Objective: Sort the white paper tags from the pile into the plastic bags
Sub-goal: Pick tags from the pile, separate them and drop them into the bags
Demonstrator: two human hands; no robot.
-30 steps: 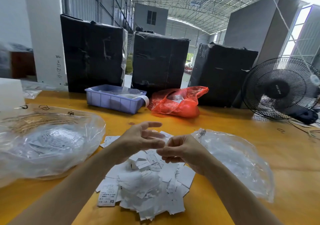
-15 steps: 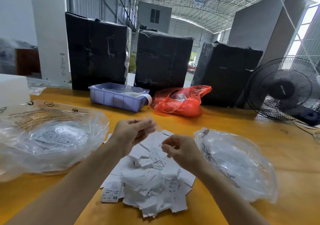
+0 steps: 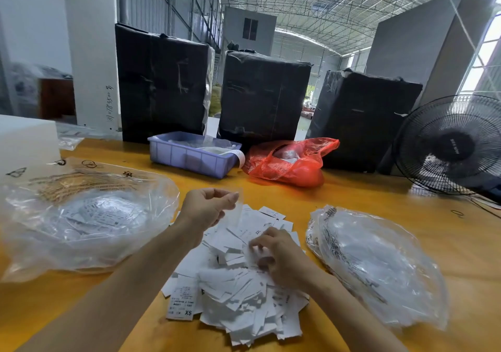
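Note:
A pile of white paper tags (image 3: 238,292) lies on the yellow table in front of me. My left hand (image 3: 206,208) is raised above the pile's far edge and pinches a blurred white tag (image 3: 236,209) between thumb and fingers. My right hand (image 3: 282,256) rests low on the pile, its fingers curled and its thumb and forefinger pinching at a tag. A clear plastic bag (image 3: 81,216) holding several tags lies open to the left. A second clear plastic bag (image 3: 379,265) lies to the right of the pile.
At the back of the table (image 3: 352,194) stand a blue plastic bin (image 3: 189,156), a red plastic bag (image 3: 290,162) and three black wrapped bales (image 3: 263,94). A black fan (image 3: 452,145) stands at the far right, and a white block (image 3: 24,140) at the far left.
My hands have parted. The left hand rose and drew left with a tag, while the right hand dropped onto the pile.

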